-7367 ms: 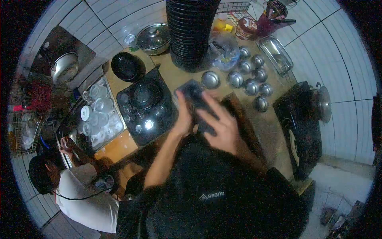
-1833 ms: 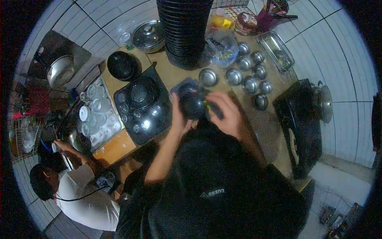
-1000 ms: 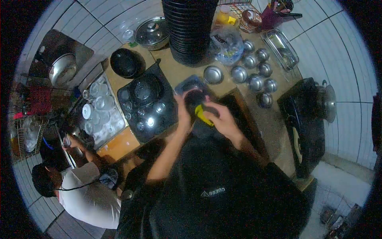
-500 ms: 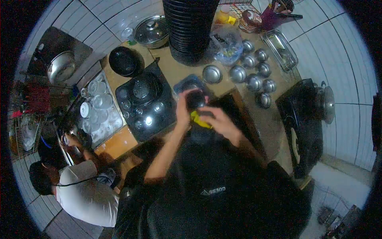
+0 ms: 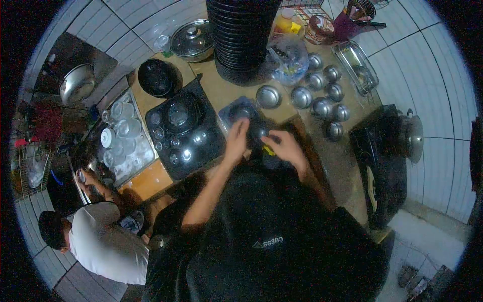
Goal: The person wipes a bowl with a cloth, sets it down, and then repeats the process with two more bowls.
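My left hand (image 5: 236, 142) is at the near edge of the counter, its fingers along the left side of a dark, shiny round piece (image 5: 259, 132), like a small bowl or lid. On the other side, my right hand (image 5: 286, 147) has its fingers closed on a yellow cloth (image 5: 268, 150), right against that piece. Just beyond the hands is a bluish clear plastic container (image 5: 229, 109) with something dark inside. A round metal tin (image 5: 269, 95) stands behind it to the right. Left of the hands, several glass lids lie on a black tray (image 5: 205, 157).
Several round metal tins (image 5: 322, 107) are grouped on the right. A tall stack of black containers (image 5: 236, 45) rises at the back beside a lidded pan (image 5: 192, 41). A person in a white shirt (image 5: 108, 241) works at the sink (image 5: 143, 158) on the left. A black stove (image 5: 385, 161) stands right.
The dark round piece and the yellow cloth have shifted slightly right. My left fingers are straighter and more upright, and my right hand has turned inward with less of the cloth showing.
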The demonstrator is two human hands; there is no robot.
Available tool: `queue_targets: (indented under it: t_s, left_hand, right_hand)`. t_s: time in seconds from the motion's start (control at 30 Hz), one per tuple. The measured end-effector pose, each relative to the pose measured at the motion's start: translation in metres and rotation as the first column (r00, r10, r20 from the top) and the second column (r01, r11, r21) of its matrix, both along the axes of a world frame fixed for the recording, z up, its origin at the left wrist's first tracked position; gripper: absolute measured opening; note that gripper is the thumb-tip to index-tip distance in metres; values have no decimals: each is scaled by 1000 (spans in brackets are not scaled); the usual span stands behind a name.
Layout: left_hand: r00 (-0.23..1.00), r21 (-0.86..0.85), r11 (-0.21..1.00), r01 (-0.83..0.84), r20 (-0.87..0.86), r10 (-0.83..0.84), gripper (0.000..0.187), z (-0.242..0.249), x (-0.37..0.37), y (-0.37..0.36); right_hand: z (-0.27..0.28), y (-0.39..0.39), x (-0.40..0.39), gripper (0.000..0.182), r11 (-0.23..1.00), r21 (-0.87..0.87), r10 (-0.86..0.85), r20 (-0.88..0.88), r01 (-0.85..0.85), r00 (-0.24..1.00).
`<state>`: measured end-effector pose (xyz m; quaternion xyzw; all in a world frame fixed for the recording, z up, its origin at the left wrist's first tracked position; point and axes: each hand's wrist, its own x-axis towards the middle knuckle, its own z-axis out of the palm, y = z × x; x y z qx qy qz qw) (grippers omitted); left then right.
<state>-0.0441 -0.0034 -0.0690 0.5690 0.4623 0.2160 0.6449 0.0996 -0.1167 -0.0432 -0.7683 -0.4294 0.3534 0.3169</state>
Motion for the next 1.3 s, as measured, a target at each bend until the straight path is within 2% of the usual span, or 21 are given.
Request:
queue_targets:
  t_s: [0.07,0.13,0.17,0.23,0.3,0.37,0.4,0.47,0.6,0.67,0.7,0.8,0.87,0.93,1.03,1.1,1.17,1.2,1.27,1.3]
  left_hand:
    - [1000,23,1000,11,-29,-10,41,4,1,2]
    - [990,167,985,45,125,-66,32,1,1,8]
    - [990,166,985,45,123,-66,32,-1,-1,10]
    - [986,457,881,125,-153,-61,28,-5,-7,16]
    - [973,456,873,172,-219,-77,29,-11,-9,23]
    - [955,455,865,211,-285,-83,31,-12,-6,28]
    - [947,435,881,187,-318,-44,30,-12,-5,30]
    - [936,416,896,154,-353,3,30,-14,-2,36]
    - [919,450,892,51,-371,135,30,-32,-4,49]
    - [925,626,772,115,-351,147,33,-36,-2,52]
    - [923,624,773,113,-354,151,33,-38,-2,52]
    - [927,524,843,120,-363,94,38,-34,2,52]
    - [862,519,824,228,-500,76,42,-33,4,52]
    - [856,559,792,248,-508,91,41,-25,6,49]
    - [829,623,730,280,-540,143,41,-19,7,43]
    - [804,645,708,287,-564,188,42,-17,7,36]
    - [690,526,771,360,-706,159,44,-3,11,32]
    - [685,524,776,352,-709,168,44,0,13,31]
    - [568,350,816,461,-822,32,43,1,17,33]
    - [578,375,815,442,-813,60,40,-18,14,31]
  right_hand:
    - [-22,-2,2,41,995,-47,-89,-48,87,995]
    - [-26,0,4,39,992,-64,-115,-22,113,993]
    - [-25,2,6,37,987,-78,-140,4,139,990]
    - [-12,11,8,36,979,-119,-170,-11,167,985]
    - [-9,19,10,35,968,-161,-197,-28,190,980]
    - [-24,25,14,34,982,-137,-135,-29,130,990]
    - [-31,26,15,34,983,-138,-129,-32,123,991]
    - [-38,30,18,38,986,8,-165,76,164,983]
    - [-36,30,41,35,990,-83,-117,-42,114,992]
    - [-22,33,47,32,991,61,-114,-62,118,992]
    - [-14,31,51,31,992,3,-122,-53,122,991]
    - [-10,30,62,31,995,4,-100,-8,100,995]
    - [-20,29,72,31,996,-34,-90,-56,88,994]
    - [-26,29,76,30,995,-75,-81,-108,73,991]
    - [-31,31,79,28,995,-41,-99,-107,95,989]
    - [-41,32,84,27,999,25,-23,-146,27,989]
    - [-34,35,86,26,1000,-21,-17,-159,14,987]
    - [-32,37,86,25,998,-66,-21,-169,10,985]
    - [-36,36,88,25,999,-44,-2,-163,-5,987]
    - [-38,36,90,25,1000,-19,4,-154,-7,988]
